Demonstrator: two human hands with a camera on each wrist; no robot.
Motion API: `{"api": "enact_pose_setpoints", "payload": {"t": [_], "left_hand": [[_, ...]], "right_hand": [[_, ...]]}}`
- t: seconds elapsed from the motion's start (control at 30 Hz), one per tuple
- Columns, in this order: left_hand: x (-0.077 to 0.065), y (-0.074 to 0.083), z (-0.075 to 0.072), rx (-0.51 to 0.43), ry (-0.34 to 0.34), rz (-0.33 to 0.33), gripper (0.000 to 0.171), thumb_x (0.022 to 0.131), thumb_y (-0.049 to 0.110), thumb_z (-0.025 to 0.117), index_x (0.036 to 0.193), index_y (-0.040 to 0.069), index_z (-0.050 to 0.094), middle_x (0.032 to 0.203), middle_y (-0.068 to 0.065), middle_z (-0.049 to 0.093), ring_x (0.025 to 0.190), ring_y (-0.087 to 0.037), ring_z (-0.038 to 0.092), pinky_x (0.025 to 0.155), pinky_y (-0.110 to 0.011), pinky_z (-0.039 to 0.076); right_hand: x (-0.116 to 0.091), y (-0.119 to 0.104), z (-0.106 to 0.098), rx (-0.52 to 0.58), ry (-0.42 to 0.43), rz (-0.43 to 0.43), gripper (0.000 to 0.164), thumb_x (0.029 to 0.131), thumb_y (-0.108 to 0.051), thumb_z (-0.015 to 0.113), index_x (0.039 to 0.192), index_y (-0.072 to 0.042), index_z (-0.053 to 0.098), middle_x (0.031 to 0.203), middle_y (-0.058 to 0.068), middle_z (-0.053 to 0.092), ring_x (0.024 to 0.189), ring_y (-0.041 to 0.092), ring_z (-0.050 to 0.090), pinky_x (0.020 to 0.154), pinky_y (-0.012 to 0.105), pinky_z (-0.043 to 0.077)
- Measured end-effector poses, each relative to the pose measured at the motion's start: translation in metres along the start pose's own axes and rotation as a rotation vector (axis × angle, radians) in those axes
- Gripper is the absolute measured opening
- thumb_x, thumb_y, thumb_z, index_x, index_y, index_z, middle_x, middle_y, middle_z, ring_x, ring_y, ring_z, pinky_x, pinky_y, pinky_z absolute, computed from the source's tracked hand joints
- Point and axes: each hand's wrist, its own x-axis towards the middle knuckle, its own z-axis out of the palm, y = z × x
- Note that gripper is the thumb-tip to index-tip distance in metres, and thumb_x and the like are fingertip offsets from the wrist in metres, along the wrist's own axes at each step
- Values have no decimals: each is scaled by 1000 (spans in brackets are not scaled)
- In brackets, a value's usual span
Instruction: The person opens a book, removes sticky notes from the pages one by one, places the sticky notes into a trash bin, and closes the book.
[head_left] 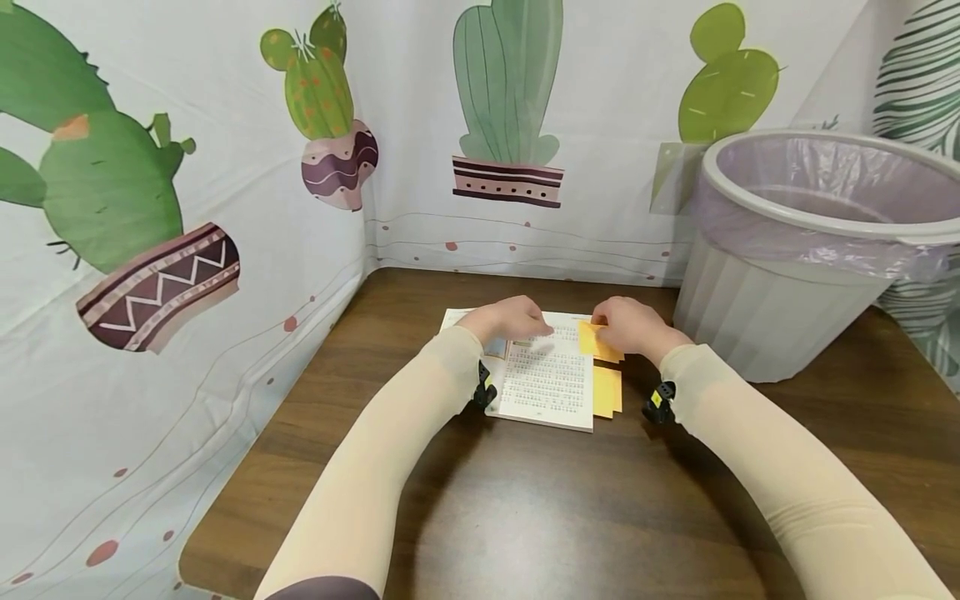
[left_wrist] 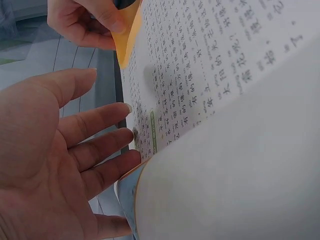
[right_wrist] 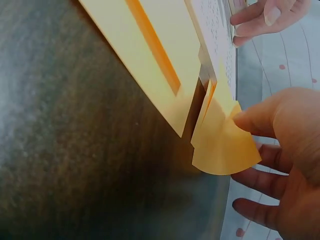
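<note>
An open book (head_left: pixel 543 379) with rows of printed characters lies on the brown table. My left hand (head_left: pixel 512 320) is over its upper part; in the left wrist view the fingers (left_wrist: pixel 107 142) are spread and fairly straight, their tips at the page edge. At the book's upper right, my right hand (head_left: pixel 628 323) pinches a yellow sticky note (right_wrist: pixel 225 137) between thumb and fingers. That note bends in the right wrist view, with another yellow layer beside it. Lower down, more yellow sticky notes (head_left: pixel 604 392) stick out from the book's right edge.
A grey bin (head_left: pixel 772 292) with a translucent purple liner stands on the table at the right, close to my right hand. A white cloth (head_left: pixel 405 125) printed with cacti hangs behind and to the left. The table's front surface (head_left: pixel 517 508) shines under light.
</note>
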Motion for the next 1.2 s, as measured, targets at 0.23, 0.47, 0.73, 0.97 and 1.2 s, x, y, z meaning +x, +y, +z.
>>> {"api": "enact_pose_setpoints", "payload": {"t": [0.23,0.47,0.73,0.97,1.2], "left_hand": [[3,-3,1,16,-6,11,43,104,47,53,127,16,72,126,0,68,113,-18,58,103,-39,49],[4,-4,0,15,9,3,45,103,48,54,129,16,72,133,-2,67,125,-19,59,110,-43,48],[4,-4,1,13,-2,25,43,104,46,53,127,15,72,124,-1,68,113,-19,59,103,-40,50],[3,-2,0,15,2,33,43,105,45,53,127,13,72,129,-3,68,121,-19,60,108,-42,49],[4,-2,1,23,2,11,44,104,46,53,128,14,72,132,-2,67,123,-19,59,110,-42,48]], "right_hand": [[-6,-1,1,57,35,-41,19,96,-11,58,105,-10,75,108,11,72,85,24,60,75,37,52],[-7,-1,0,122,55,-47,29,97,-13,60,121,-5,74,122,16,72,102,28,65,91,47,55],[-9,4,3,148,57,-27,27,94,-8,57,112,-4,77,110,16,73,71,20,60,65,31,50],[-16,3,0,158,47,-83,24,92,-8,59,107,-7,78,95,10,74,61,16,57,63,30,49],[-28,-5,-5,155,31,-165,20,94,-9,63,106,-6,80,102,10,77,71,17,58,68,31,50]]}}
